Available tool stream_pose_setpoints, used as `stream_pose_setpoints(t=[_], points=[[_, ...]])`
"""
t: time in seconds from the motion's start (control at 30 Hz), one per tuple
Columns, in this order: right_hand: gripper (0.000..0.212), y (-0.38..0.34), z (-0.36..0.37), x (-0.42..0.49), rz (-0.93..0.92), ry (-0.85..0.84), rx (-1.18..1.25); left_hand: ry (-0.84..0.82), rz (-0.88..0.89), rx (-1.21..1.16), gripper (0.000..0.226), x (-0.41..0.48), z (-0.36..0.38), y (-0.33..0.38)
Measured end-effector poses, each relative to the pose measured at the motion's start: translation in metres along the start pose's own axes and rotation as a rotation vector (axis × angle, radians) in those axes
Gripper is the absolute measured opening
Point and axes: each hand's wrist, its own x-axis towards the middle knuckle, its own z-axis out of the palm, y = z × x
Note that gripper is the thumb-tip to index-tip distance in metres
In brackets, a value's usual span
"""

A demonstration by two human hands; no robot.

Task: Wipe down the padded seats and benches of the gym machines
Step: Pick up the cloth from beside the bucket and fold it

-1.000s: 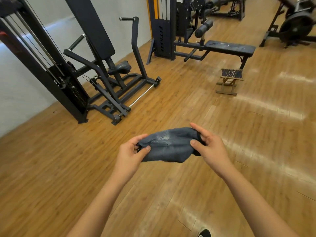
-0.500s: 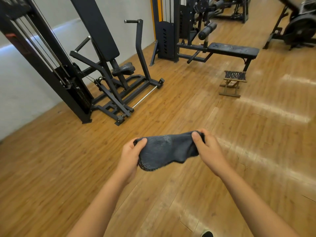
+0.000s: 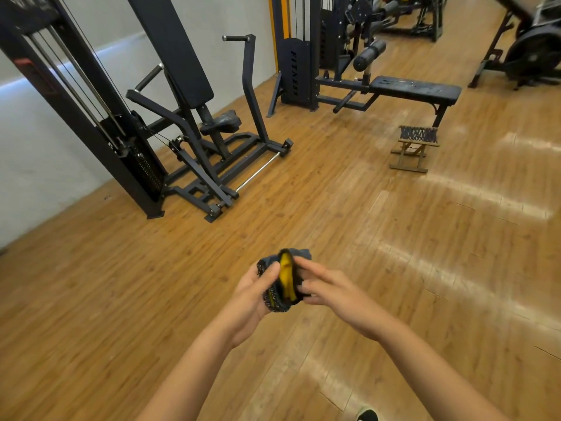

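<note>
Head view: cloth (image 3: 285, 278), dark grey with a yellow face showing, was bunched between both hands above the wooden floor (image 3: 394, 238), well apart from the machine seat (image 3: 221, 124) at left and the bench (image 3: 416, 89) at rear right. Left hand (image 3: 252, 299): grip curled round the cloth's left side. Right hand (image 3: 334, 293): grip pinched its right edge, fingers blurred.

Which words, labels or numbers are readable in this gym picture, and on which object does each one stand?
"FITNESS": letters running vertically on the black weight-stack cover, behind the flat bench.
Red mark on the left machine's frame: too blurred to read.
Cloth: no text visible.
</note>
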Motion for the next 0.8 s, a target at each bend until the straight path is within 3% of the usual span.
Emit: stream_pose_setpoints(t=[0.07,0.13,0.27,0.3,0.4,0.47,0.6,0.7,0.8], points=[[0.048,-0.006,-0.001,-0.005,-0.11,-0.123,-0.225,-0.005,0.053,0.055,0.053,-0.001,0.006,0.001],[0.047,-0.011,-0.004,-0.008,-0.195,-0.086,-0.251,0.086,0.08,0.052,0.047,0.002,0.01,-0.001],[0.031,0.006,-0.022,0.002,-0.246,0.356,-0.16,0.181,0.071,-0.106,0.037,0.006,0.014,-0.005],[0.035,0.01,-0.025,0.002,-0.191,0.35,-0.093,0.159,0.059,-0.156,0.038,0.006,0.015,-0.005],[0.044,0.02,-0.029,0.0,0.062,0.074,0.219,0.08,0.081,-0.181,0.034,0.005,0.02,-0.007],[0.035,0.025,-0.027,-0.002,0.1,0.009,0.281,0.111,0.192,-0.009,0.025,0.007,0.025,-0.01],[0.011,0.038,-0.024,0.01,0.168,0.321,0.576,0.213,0.456,0.449,0.037,0.013,0.036,-0.022],[0.022,0.043,-0.025,0.016,0.162,0.39,0.861,0.233,0.575,0.659,0.047,0.022,0.045,-0.038],[0.032,0.041,-0.029,0.017,0.086,0.29,0.834,0.058,0.589,0.846,0.059,0.028,0.057,-0.048]])
